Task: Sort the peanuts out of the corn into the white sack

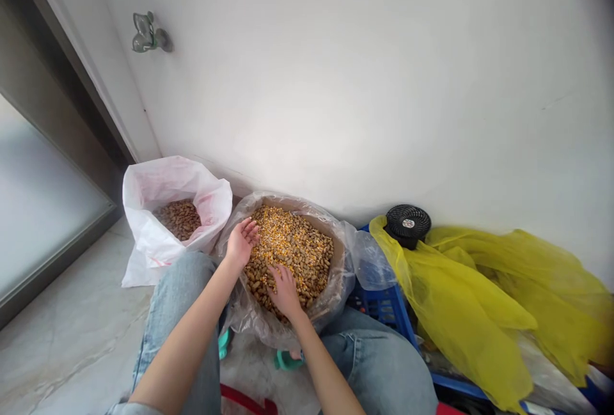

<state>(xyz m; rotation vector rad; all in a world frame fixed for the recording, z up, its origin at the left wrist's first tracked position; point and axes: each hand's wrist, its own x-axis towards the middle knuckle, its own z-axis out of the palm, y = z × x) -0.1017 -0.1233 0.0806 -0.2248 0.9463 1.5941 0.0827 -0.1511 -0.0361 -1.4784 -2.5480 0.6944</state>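
A box lined with a clear plastic bag (343, 274) stands between my knees, filled with yellow corn kernels and brown nuts (297, 242) mixed together. Over the left edge of the mix, my left hand (244, 240) is palm up with its fingers apart, holding nothing that I can make out. My right hand (284, 288) rests on the near part of the mix, palm down and fingers spread. To the left stands an open white sack (144, 210) with brown nuts (180, 219) at its bottom.
At the right are a blue crate (384, 306), yellow netting (460, 300) and a black round fan (407, 224). A white wall (336, 82) rises behind. On the upper left wall is a green-tinted hook (149, 34). A red curved thing (247, 400) lies on the floor.
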